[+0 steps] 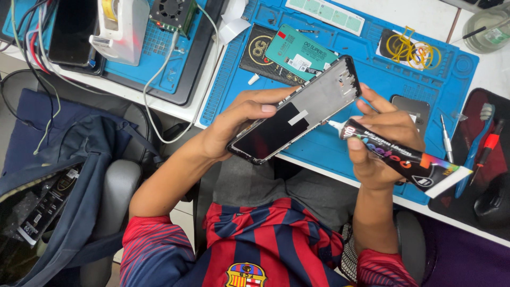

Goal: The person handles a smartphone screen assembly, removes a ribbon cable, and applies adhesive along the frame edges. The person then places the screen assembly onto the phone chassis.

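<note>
- Head view: your left hand (234, 125) grips the phone frame (300, 109) from its long edge at about 9 o'clock; the thumb lies over the top face near the dark lower part, and the other fingers curl underneath, closed on it.
- The phone frame tilts, its dark end toward 7 o'clock and its grey end with a small white strip toward 1 o'clock, held up above the blue work mat (350, 69).
- Your right hand (380, 141) is wrapped shut around the black glue tube (398, 157), thumb and forefinger pinching it close to the nozzle.
- The tube's white tip points toward 9 o'clock and meets the frame's long edge at about 4 o'clock from the frame's middle; its flat crimped tail sticks out toward 4 o'clock past your palm.
- Your right fingertips at 12 o'clock of the tube lie just beside the frame's upper corner.
- On the mat, a green packet (300, 52) lies at 12 o'clock from the frame, a metal plate (417, 109) at 3 o'clock, and a blue toothbrush (475, 143) farther that way.
</note>
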